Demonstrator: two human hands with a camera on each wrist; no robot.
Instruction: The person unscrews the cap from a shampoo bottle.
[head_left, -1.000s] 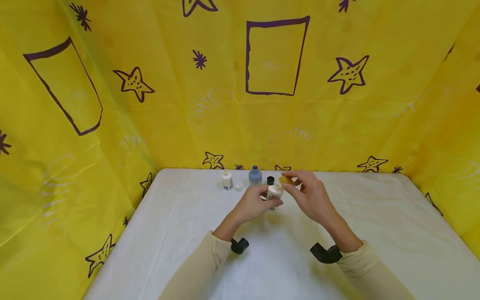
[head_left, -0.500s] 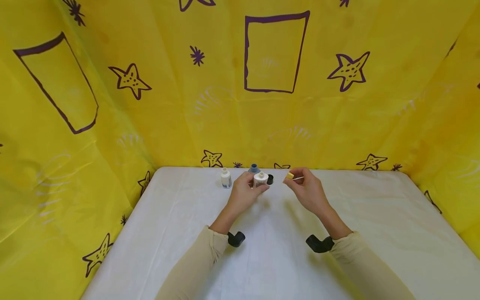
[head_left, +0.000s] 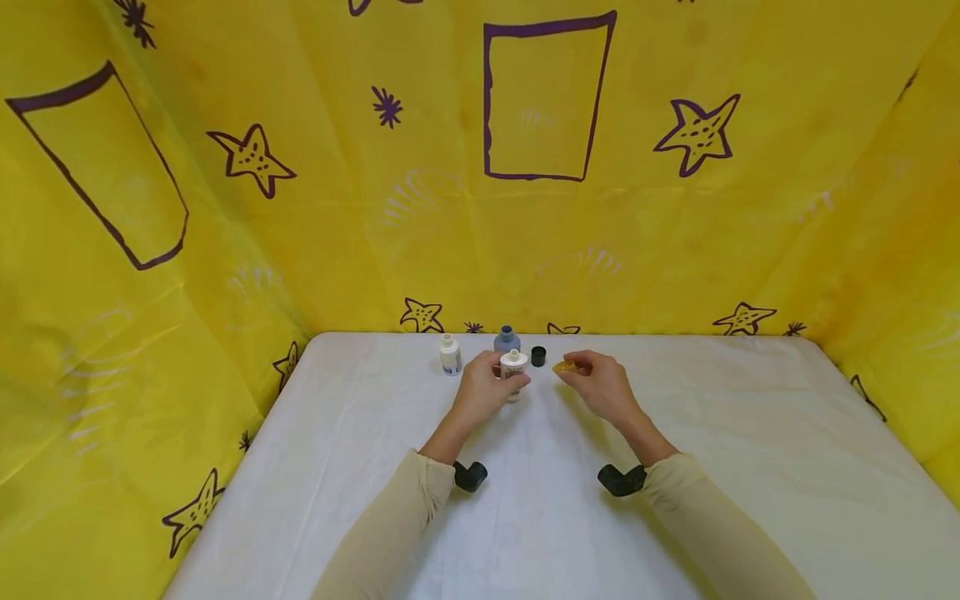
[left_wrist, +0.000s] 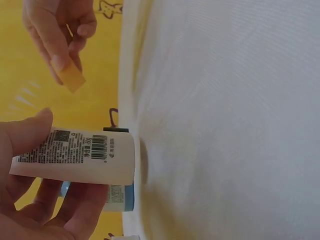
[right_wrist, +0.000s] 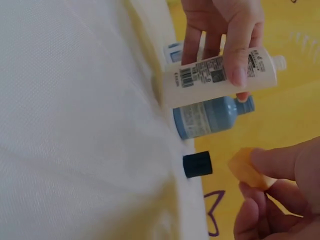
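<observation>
My left hand grips a white bottle with printed text and a barcode; its narrow neck is uncapped. The bottle stands upright, low over the table, and I cannot tell whether its base touches the cloth. To the right, my right hand pinches a small yellow cap between thumb and fingers, apart from the bottle. Behind the white bottle is a blue bottle with an open neck, partly covered by my left hand and the white bottle. A black cap sits on the table between the hands.
A smaller white bottle, uncapped, stands left of my left hand. The table has a white cloth, and yellow fabric with purple drawings rises right behind its far edge and along both sides.
My left hand has moved left with the white bottle and lowered it, in front of the blue bottle. My right hand turned the yellow cap after moving it away from the bottle's neck.
</observation>
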